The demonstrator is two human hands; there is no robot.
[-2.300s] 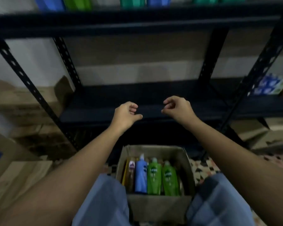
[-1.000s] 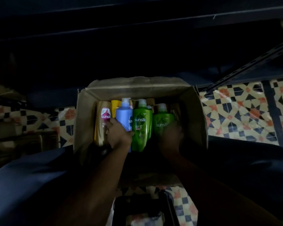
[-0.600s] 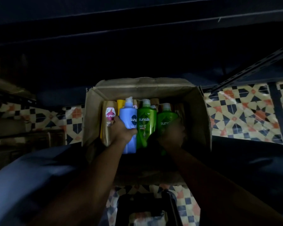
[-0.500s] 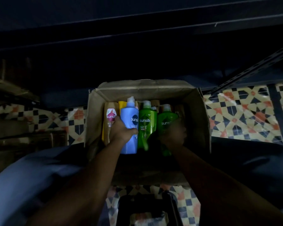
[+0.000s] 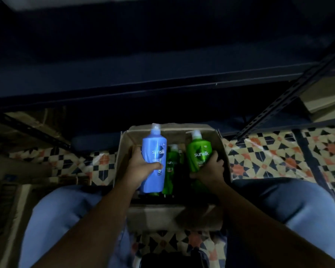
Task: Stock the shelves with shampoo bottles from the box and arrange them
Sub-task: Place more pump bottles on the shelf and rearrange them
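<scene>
An open cardboard box (image 5: 223, 151) stands on the floor between my knees. My left hand (image 5: 141, 169) grips a blue shampoo bottle (image 5: 154, 161), raised above the box with its white cap pointing away from me. My right hand (image 5: 209, 173) grips a green shampoo bottle (image 5: 198, 153), also lifted partly out of the box. Another green bottle (image 5: 170, 167) still lies in the box between the two. The dark metal shelf (image 5: 162, 74) runs across the view just beyond the box.
A perforated shelf upright (image 5: 290, 101) slants down at the right, with cardboard boxes (image 5: 325, 97) behind it. More cardboard (image 5: 27, 120) sits at the left. The floor has patterned tiles (image 5: 278, 155). A dark object (image 5: 172, 260) lies on the floor near my feet.
Both hands went from empty above the box down into it and took hold of bottles. The blue and the green bottle have since risen out of the box, and the view brightened.
</scene>
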